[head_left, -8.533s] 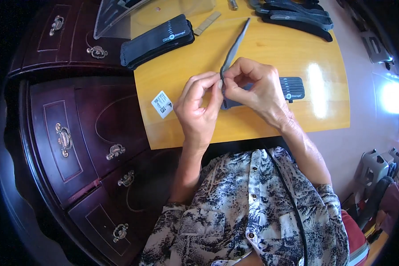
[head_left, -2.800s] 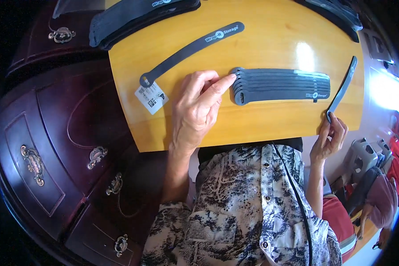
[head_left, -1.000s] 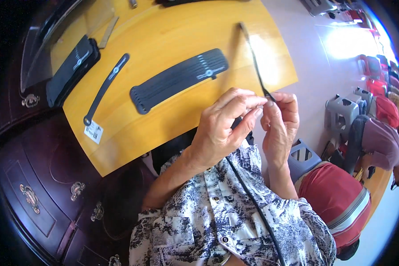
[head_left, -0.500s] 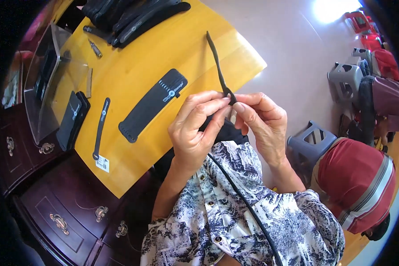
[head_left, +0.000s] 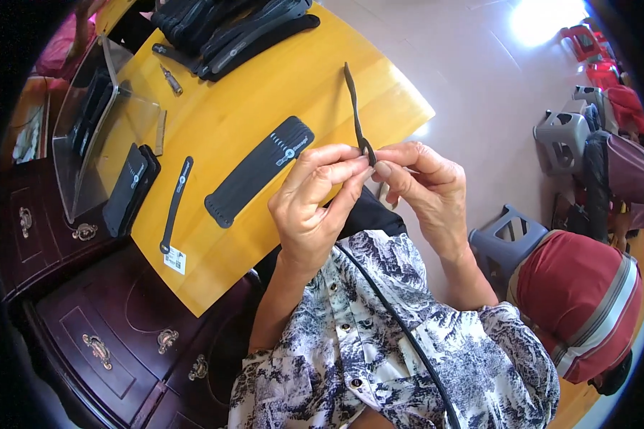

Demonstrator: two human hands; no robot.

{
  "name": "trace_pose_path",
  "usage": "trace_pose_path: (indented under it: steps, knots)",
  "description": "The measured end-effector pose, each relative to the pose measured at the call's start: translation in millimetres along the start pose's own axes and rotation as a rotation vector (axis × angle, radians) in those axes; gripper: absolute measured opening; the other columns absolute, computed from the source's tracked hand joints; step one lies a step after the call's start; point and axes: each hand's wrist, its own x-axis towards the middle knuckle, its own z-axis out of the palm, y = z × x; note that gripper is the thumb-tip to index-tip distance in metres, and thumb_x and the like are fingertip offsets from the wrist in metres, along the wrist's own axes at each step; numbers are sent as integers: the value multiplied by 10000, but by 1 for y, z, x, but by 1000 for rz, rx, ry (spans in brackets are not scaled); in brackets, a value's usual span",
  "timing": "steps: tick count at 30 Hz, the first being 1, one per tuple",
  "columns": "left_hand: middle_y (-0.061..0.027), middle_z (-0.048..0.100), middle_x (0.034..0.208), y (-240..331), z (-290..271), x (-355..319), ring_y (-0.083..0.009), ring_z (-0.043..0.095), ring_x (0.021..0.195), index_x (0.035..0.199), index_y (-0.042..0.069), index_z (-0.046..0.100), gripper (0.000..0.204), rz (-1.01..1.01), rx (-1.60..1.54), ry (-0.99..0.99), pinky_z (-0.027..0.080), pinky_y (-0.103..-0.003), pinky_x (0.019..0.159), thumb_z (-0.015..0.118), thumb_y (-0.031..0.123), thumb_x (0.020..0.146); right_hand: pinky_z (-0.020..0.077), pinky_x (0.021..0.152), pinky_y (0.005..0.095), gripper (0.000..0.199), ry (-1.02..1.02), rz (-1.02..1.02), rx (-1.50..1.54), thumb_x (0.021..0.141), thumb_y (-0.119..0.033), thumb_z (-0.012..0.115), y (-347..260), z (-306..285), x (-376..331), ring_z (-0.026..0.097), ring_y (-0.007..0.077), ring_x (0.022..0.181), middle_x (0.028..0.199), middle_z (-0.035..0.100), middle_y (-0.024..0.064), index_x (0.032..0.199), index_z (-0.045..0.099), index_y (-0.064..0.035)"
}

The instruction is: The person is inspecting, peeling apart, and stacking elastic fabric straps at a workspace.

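Between my two hands a narrow black strap (head_left: pixel 353 100) stands up, its long tail rising above the fingers. My left hand (head_left: pixel 311 204) is closed, pinching the strap's lower end with thumb and fingertips. From the other side my right hand (head_left: pixel 433 196) pinches the same end, where the strap looks looped or folded; fingertips partly hide it. To the left of my hands, a fanned row of black straps (head_left: pixel 257 175) lies on the yellow table (head_left: pixel 222 279). Farther left lies a single black strap (head_left: pixel 179 196) with a white label (head_left: pixel 174 260) at its near end.
A big pile of black straps (head_left: pixel 229 36) covers the far table end, near a small screwdriver-like tool (head_left: pixel 170 81). At left are a smaller strap stack (head_left: pixel 129 186), a clear plastic stand (head_left: pixel 79 143) and dark wooden drawers (head_left: pixel 100 343). Grey stools (head_left: pixel 508 239) and a person in red (head_left: pixel 579 293) are right.
The view has shifted slightly, so the table and its things sit a little farther right. Both hands keep pinching the strap's end, with only slight finger movement.
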Motion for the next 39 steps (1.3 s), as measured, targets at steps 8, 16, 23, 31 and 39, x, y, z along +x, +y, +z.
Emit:
trace_pose_path:
  steps: [8, 16, 23, 31, 39]
  knots:
    - [-106, 654, 886, 3, -6, 2, -204, 652, 775, 866, 6, 654, 192, 15, 62, 37, 521, -275, 680, 712, -71, 700, 519, 536, 195, 116, -90, -20, -62, 828, -69, 663, -8, 1, 9, 624, 77, 657, 827, 676, 64, 915, 679, 6]
    - [-111, 642, 878, -8, -4, -4, -211, 643, 776, 874, 4, 626, 189, 15, 69, 104, 517, -285, 686, 687, -80, 716, 532, 543, 220, 105, -50, -309, -265, 771, -39, 669, -3, 14, 19, 648, 120, 630, 811, 680, 94, 865, 668, 7]
    - [-110, 617, 882, -12, -3, -3, -207, 617, 765, 883, 9, 588, 192, 5, 63, 74, 502, -286, 671, 667, -83, 734, 540, 553, 233, 92, -38, -272, -231, 762, -29, 654, 1, 17, 23, 650, 127, 633, 791, 673, 94, 845, 650, 11]
    - [-126, 608, 891, -17, 4, -2, -202, 599, 715, 880, 5, 575, 180, -4, 18, 109, 497, -281, 630, 655, -81, 744, 532, 563, 234, 69, 29, -324, -170, 769, -14, 630, 7, 27, 24, 638, 120, 630, 751, 641, 95, 809, 596, 30]
    - [-125, 600, 885, -23, 5, -2, -193, 596, 704, 872, 2, 569, 177, -24, 28, 85, 497, -270, 626, 644, -92, 742, 501, 540, 213, 62, -21, -16, 30, 788, -11, 586, 6, 24, 27, 603, 80, 638, 719, 615, 68, 796, 579, 50]
